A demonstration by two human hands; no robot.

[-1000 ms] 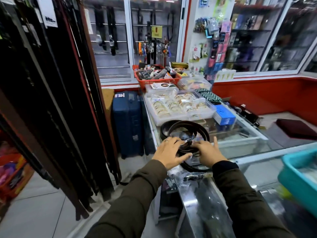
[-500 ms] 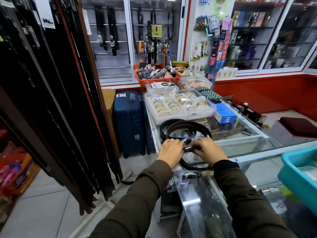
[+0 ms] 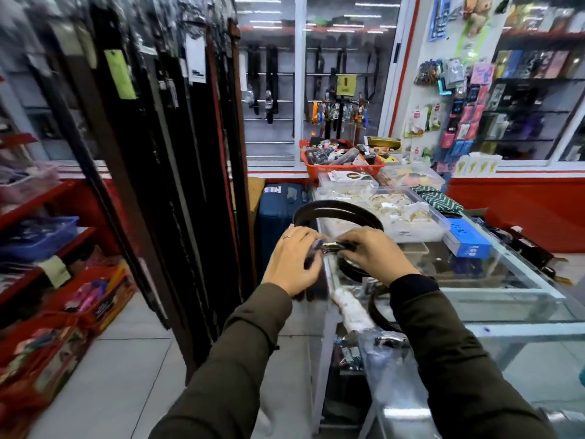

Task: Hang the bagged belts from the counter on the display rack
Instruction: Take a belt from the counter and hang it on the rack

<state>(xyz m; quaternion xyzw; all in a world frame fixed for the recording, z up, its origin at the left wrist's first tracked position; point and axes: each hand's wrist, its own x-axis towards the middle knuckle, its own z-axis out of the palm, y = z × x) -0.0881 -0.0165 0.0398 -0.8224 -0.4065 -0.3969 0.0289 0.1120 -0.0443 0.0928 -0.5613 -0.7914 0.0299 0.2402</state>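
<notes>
Belt (image 3: pixel 337 209) coiled, buckle end pinched between both hands, left hand (image 3: pixel 292 259) and right hand (image 3: pixel 373 253), above desk (image 3: pixel 506 299) edge; display rack (image 3: pixel 177 153) lies leftward, nearer left hand (bag blurred).

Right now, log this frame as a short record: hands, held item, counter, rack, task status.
left hand: gripping the belt at its buckle end
right hand: gripping the same belt
belt: dark, coiled in a loop, bag hard to make out through blur
counter: glass, with another belt near its front edge
rack: to the left, full of hanging belts
status: belt not yet hung
</notes>
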